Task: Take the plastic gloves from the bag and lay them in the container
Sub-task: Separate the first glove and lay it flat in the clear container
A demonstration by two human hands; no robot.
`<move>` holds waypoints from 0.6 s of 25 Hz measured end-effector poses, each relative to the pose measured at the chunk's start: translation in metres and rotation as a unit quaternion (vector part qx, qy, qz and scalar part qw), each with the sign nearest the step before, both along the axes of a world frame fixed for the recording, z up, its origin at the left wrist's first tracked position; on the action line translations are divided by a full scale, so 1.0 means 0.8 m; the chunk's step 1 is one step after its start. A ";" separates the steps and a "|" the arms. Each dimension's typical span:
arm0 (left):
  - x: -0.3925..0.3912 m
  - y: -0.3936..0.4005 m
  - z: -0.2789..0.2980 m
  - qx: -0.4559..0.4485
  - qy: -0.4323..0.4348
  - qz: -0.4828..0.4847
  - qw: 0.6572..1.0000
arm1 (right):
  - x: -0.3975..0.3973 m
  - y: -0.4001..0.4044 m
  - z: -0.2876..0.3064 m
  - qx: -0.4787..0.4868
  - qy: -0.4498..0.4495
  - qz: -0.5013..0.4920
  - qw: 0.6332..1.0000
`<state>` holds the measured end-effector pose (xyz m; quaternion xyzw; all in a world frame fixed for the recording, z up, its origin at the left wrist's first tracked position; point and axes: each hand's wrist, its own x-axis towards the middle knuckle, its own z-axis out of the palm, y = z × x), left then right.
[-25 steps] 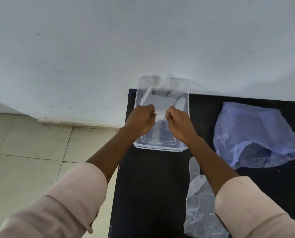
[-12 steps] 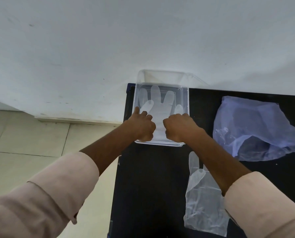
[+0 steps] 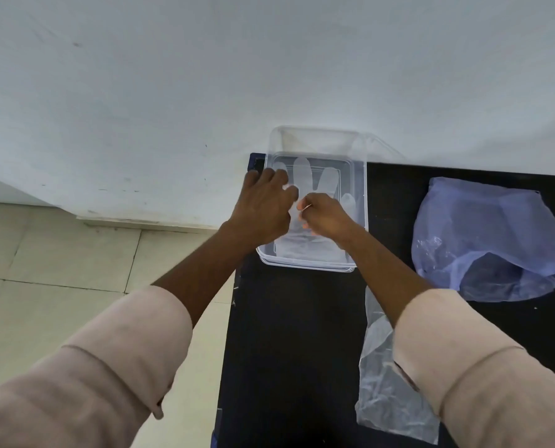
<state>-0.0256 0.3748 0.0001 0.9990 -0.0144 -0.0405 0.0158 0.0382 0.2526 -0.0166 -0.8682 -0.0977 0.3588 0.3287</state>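
Note:
A clear plastic container (image 3: 306, 267) stands at the far left corner of the black table (image 3: 289, 334). A translucent plastic glove (image 3: 302, 174) lies flat inside it, fingers pointing to the wall. My left hand (image 3: 261, 205) rests palm down on the glove's left side, fingers spread near the container's left rim. My right hand (image 3: 326, 215) is curled, its fingertips pinching the glove's middle. A second plastic glove (image 3: 384, 386) lies on the table under my right forearm. The bluish plastic bag (image 3: 489, 237) lies crumpled at the right, mouth facing me.
The container's far end juts against the white wall (image 3: 269, 76). The table's left edge drops to a tiled floor (image 3: 59, 260). Bare black tabletop lies between the container and my body.
The glove, held above the container a second ago, now lies flat inside it. Both hands moved farther into the container. My left hand went from a fist to flat and spread.

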 end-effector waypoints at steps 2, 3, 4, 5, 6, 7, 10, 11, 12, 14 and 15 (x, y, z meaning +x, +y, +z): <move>-0.005 0.013 -0.009 -0.125 -0.091 0.120 0.981 | 0.002 0.017 -0.004 0.093 0.167 -0.219 0.957; -0.007 0.018 -0.015 -0.195 -0.118 0.176 0.958 | 0.001 0.023 -0.007 0.119 0.209 -0.281 0.929; -0.007 0.023 -0.021 -0.264 -0.129 0.222 0.930 | 0.002 0.028 -0.010 0.128 0.219 -0.307 0.917; -0.005 0.027 -0.027 -0.331 -0.128 0.260 0.898 | 0.002 0.032 -0.014 0.134 0.217 -0.319 0.913; -0.002 0.030 -0.029 -0.388 -0.121 0.292 0.866 | 0.002 0.035 -0.016 0.142 0.210 -0.323 0.912; -0.001 0.031 -0.031 -0.426 -0.114 0.318 0.839 | 0.001 0.038 -0.017 0.151 0.204 -0.323 0.912; 0.000 0.039 -0.034 -0.462 -0.118 0.354 0.805 | -0.002 0.051 -0.017 0.159 0.210 -0.307 0.914; 0.000 0.041 -0.035 -0.469 -0.122 0.358 0.799 | -0.001 0.054 -0.017 0.165 0.209 -0.302 0.915; 0.000 0.042 -0.034 -0.476 -0.125 0.360 0.793 | 0.000 0.058 -0.018 0.178 0.207 -0.297 0.915; 0.002 0.045 -0.030 -0.483 -0.132 0.364 0.786 | 0.001 0.061 -0.016 0.208 0.199 -0.275 0.917; 0.003 0.046 -0.029 -0.482 -0.135 0.364 0.785 | 0.002 0.061 -0.017 0.216 0.189 -0.258 0.922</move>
